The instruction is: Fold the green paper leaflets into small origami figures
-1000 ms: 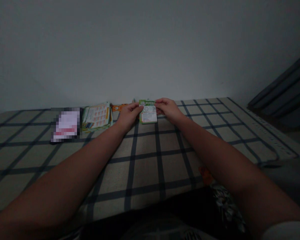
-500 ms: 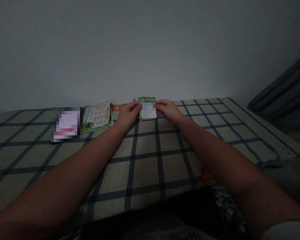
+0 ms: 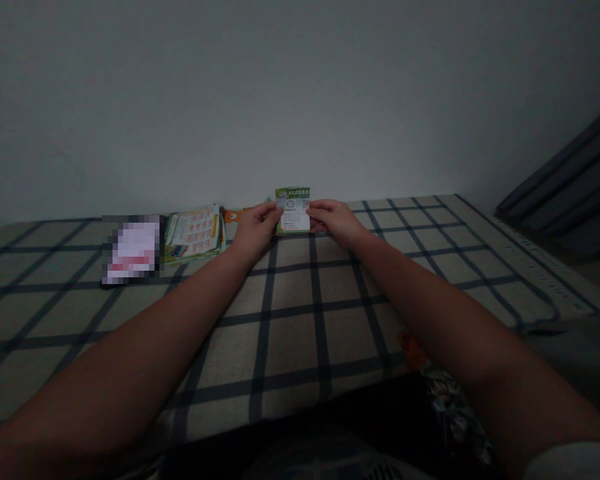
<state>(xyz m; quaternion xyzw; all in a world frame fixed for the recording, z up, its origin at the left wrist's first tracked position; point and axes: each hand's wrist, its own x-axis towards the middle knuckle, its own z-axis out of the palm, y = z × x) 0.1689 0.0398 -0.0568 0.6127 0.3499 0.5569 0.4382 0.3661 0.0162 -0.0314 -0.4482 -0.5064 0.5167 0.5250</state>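
Note:
A small green-and-white printed leaflet (image 3: 294, 212), apparently folded, is held up near the far edge of the table. My left hand (image 3: 258, 230) pinches its left edge between thumb and fingers. On the opposite edge, my right hand (image 3: 334, 220) grips it the same way. The leaflet's printed face is turned toward me; its text is too small to read. Left of my left hand lies a stack of printed leaflets (image 3: 194, 233) with green borders and orange and white print.
A blurred-out, pinkish-white object with a dark edge (image 3: 133, 250) lies left of the stack. The checked tablecloth (image 3: 290, 340) covers the table, which meets a plain wall (image 3: 300, 100) at the back. Grey folded fabric (image 3: 575, 180) hangs at the far right.
The leaflet has risen slightly and shifted a little left between my fingers. Both hands stay in nearly the same place, and the stack has not moved.

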